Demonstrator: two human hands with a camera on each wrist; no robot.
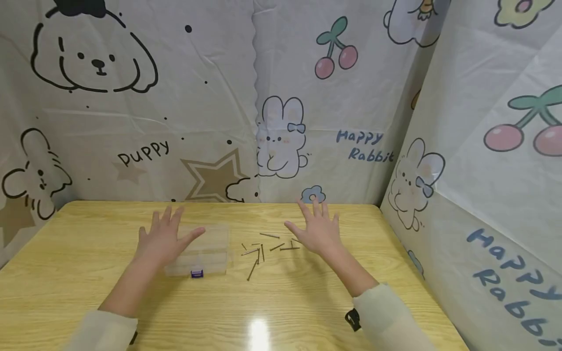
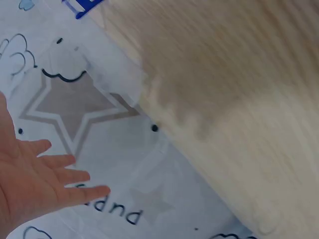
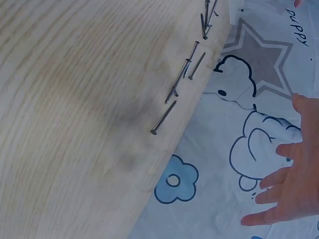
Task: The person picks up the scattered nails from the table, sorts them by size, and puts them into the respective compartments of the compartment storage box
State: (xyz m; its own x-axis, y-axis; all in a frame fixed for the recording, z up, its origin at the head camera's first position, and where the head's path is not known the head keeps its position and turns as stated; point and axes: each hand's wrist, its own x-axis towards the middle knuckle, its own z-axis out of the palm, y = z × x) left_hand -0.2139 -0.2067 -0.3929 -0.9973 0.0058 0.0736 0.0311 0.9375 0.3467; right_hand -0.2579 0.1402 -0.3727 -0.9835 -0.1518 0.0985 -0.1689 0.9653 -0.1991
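Yellow wood grain: in the head view, looking down on a desk (image 1: 197,317) backed by printed cloth (image 1: 206,112). Holding the left hand (image 1: 163,239) out towards the far left corner, partly covering a clear plastic box (image 1: 215,263) with a blue latch (image 1: 197,274); spreading all the fingers wide, gripping nothing. Holding the right hand (image 1: 322,231) out towards the far right corner, likewise spreading the fingers wide, gripping nothing. Finding loose nails (image 1: 250,252) scattered between the hands, in from the far edge and right of the box, some crossing, a few lying just beside the right thumb in this view. Judging from this, probably only hovering, neither lifting nor placing anything; for taking a nail, calling for lowering a hand and closing thumb and forefinger into a fine pinch.

In the left wrist view, seeing the left fingers fanning out against the cloth, holding nothing; catching the latch at the top, beside a blurred translucent patch, probably the box; not seeing any nail.

In the right wrist view, seeing the nails strung out near the far edge, with one lying apart at the end of the row; spreading the right fingers against the cloth, clear of every nail.
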